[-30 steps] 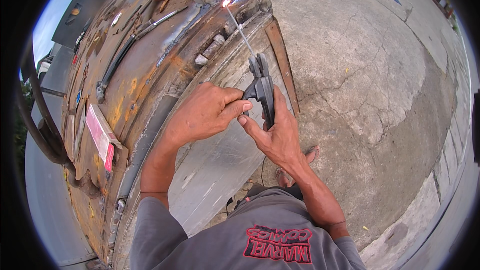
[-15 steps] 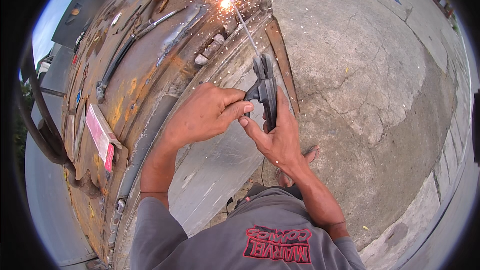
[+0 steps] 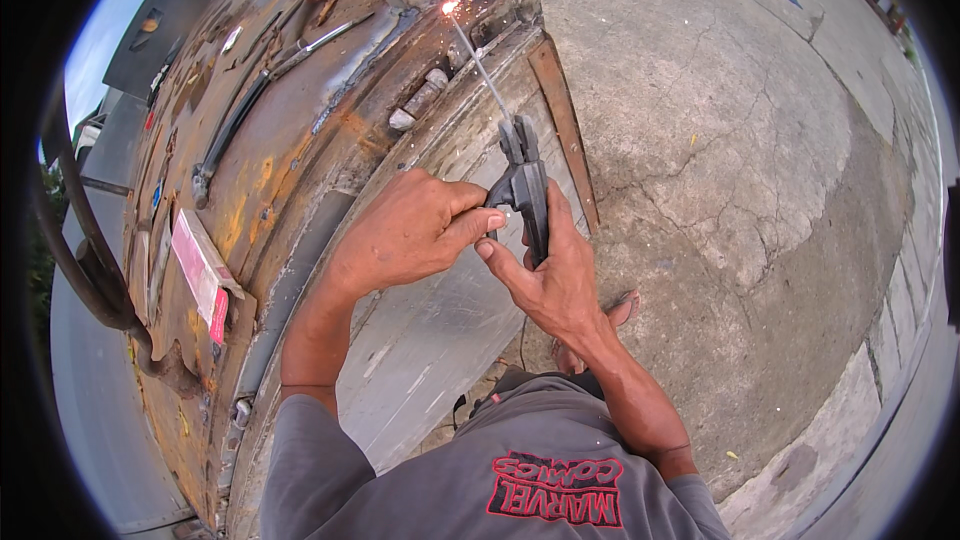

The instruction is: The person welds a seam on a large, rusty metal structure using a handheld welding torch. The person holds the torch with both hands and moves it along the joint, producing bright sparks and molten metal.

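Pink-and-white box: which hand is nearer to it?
Left. The left hand is to the right of the pink-and-white box, apart from it; the right hand is farther right.

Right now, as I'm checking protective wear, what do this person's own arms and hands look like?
The left hand and right hand are ungloved, and the forearms are bare. Short grey sleeves cover the upper arms, part of a grey shirt with a red-and-black chest print.

Outdoor workshop (welding rod (image 3: 481,69); concrete ground (image 3: 720,120))
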A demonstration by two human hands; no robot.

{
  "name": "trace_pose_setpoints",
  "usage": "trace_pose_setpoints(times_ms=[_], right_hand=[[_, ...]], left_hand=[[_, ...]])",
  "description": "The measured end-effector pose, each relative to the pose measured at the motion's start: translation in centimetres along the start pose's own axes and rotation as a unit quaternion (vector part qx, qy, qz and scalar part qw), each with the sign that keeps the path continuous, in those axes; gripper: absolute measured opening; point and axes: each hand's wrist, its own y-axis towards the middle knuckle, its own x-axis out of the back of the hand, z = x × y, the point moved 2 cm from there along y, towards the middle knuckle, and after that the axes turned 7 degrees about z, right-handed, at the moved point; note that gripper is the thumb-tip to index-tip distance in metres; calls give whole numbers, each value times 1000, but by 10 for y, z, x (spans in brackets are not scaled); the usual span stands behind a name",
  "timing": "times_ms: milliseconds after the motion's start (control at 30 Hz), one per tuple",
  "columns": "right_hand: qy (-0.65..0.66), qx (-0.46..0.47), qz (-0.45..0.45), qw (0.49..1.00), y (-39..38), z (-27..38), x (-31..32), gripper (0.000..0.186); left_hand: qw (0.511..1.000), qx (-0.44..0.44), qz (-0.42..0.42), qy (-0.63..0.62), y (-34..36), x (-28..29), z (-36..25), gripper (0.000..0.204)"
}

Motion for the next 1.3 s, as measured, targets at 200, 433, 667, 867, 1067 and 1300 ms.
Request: trace_pose_setpoints(times_ms=[200,433,667,867,1067,1300], right_hand=[[-12,-4,9,1000,1,2,1,99],[-15,4,12,1000,2,3,1,98],[-19,-1,21,1000,5,8,3,99],[-29,25,7,999,6,-2,0,100],[-27,34,2,999,7,-3,-1,97],[11,8,-20,1000,1,8,1,86]], left_hand=[[998,-48,-29,0,-1,-4,8,42],[999,-30,-21,0,-1,-3,7,42],[999,-26,-24,-3,-1,-2,8,40],[1000,-4,-12,1,0,0,5,43],[1000,-4,-5,4,1,0,5,43],[998,-51,-31,-16,0,-4,8,40]])
